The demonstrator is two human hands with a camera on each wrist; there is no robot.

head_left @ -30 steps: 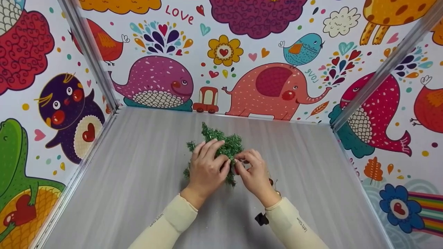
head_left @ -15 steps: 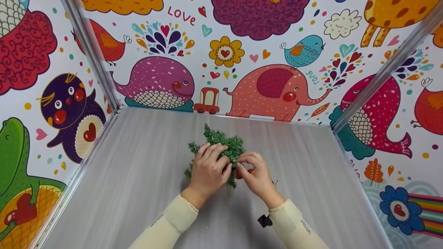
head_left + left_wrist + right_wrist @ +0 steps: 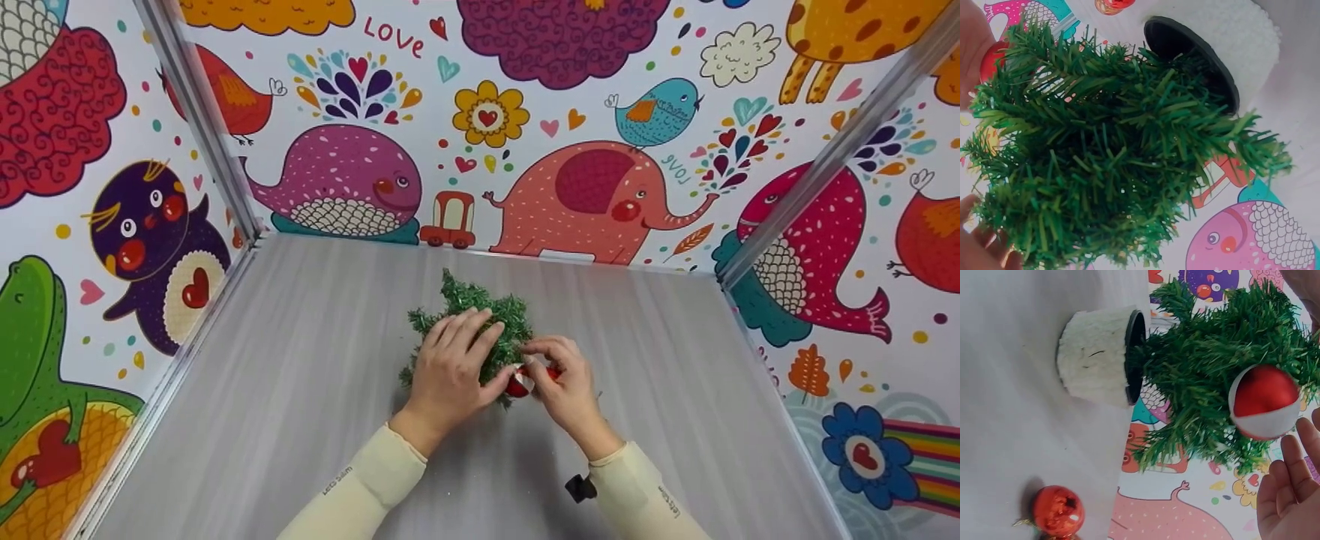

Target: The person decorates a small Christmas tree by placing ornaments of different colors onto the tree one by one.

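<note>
A small artificial Christmas tree [image 3: 506, 319] stands in a white pot [image 3: 1098, 354] with a black rim. My left hand [image 3: 454, 364] lies over its left side, fingers spread on the branches and thumb beside a red and white bauble [image 3: 519, 383]. That bauble [image 3: 1264, 402] hangs against the tree's near side in the right wrist view. My right hand [image 3: 564, 382] is just right of it; the fingers [image 3: 1292, 469] are loosely extended at the bauble's edge in the right wrist view. The right thumb is outside that view, so contact there cannot be told.
Another red bauble [image 3: 1058, 512] with a gold cord lies on the grey table [image 3: 322, 330], right of the pot. Behind the table and along its sides stand walls [image 3: 592, 195] printed with cartoon animals, with metal posts at the corners.
My left thumb and index finger have spread apart, where earlier they were close together. My right hand has drawn slightly right and nearer to me, and the red and white bauble now shows more fully.
</note>
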